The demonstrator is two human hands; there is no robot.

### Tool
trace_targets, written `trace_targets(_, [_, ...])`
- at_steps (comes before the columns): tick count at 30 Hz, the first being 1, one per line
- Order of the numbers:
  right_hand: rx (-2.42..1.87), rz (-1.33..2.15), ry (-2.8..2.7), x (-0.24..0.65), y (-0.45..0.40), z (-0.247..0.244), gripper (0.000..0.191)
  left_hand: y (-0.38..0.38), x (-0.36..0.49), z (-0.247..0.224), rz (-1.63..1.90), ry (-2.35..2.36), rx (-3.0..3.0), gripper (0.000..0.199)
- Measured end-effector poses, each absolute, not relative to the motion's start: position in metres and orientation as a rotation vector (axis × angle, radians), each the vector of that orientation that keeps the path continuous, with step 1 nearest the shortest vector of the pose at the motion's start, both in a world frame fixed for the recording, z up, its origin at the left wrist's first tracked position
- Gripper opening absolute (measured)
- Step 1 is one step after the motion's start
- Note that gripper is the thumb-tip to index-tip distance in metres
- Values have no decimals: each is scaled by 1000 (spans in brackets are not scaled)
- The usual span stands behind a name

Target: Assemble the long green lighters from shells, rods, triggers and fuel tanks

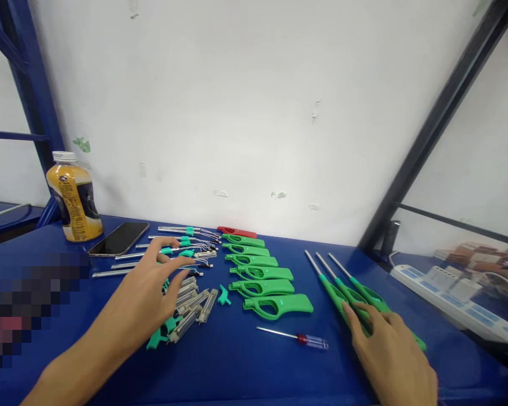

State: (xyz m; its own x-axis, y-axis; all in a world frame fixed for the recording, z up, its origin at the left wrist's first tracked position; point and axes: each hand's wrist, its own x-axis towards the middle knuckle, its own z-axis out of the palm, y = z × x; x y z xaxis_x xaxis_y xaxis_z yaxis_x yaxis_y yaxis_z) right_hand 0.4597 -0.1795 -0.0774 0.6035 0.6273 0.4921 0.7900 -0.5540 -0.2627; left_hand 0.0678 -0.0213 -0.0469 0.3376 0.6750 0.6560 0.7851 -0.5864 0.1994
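Note:
My left hand (152, 282) hovers over the lighter parts on the left, thumb and forefinger apart with a gap between them and nothing seen in them. Beneath and beside it lie clear fuel tanks (187, 324), teal triggers (156, 339) and metal tubes with wires (110, 274). On the right, my right hand (392, 352) has thumb and fingers closed about the handle of a green stick lighter (331, 290); its palm hides part of that handle. Two more green stick lighters (366, 290) lie alongside. Several green lighter shells (260, 273) form a column in the middle.
A screwdriver (309, 340) lies in front of the shells, and a red lighter shell (237, 232) at their back. A phone (121, 238) and a yellow drink bottle (77, 206) stand back left. At right is a white power strip (457, 301). A wall (254, 113) bounds the blue table (254, 372).

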Motion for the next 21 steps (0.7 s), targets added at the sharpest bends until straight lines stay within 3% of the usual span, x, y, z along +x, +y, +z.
trace_targets(4, [-2082,-502,-1360,464,-177,-80,50,11,32,-49,-920,-1433,-2475,48])
trace_targets(8, [-1723,-204,-1821,456,-164,-81,32,27,3,-47,-819,-1533,-2462,44])
trace_targets(13, [-1736,98,-1993,445,-142,-72,30,42,-21,-52,-695,-1569,-2541,41])
trace_targets(21, [-1743,226,-2071,461,-122,-67,28,58,-35,-72,-493,-1566,-2680,24])
